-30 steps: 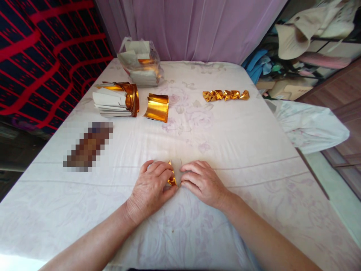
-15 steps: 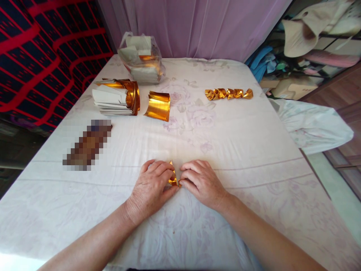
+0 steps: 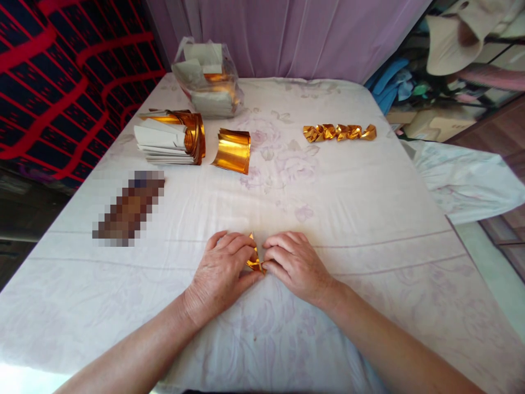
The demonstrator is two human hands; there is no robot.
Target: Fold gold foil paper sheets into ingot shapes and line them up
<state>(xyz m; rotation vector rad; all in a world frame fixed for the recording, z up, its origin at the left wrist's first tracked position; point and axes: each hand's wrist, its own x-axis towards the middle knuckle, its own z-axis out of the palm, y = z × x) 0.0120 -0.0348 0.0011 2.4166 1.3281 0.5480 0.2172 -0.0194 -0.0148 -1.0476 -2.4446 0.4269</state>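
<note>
On the white sheet (image 3: 353, 208), both hands' fingers (image 3: 241, 253) pinch the gold foil (image 3: 254, 258) between them.

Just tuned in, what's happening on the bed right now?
A person's left hand and right hand press together on a small piece of gold foil paper, pinching it between the fingertips on the white floral sheet. Farther off lie a row of folded gold pieces, a curled gold foil sheet, a stack of foil-backed papers and a clear bag of more papers.
</note>
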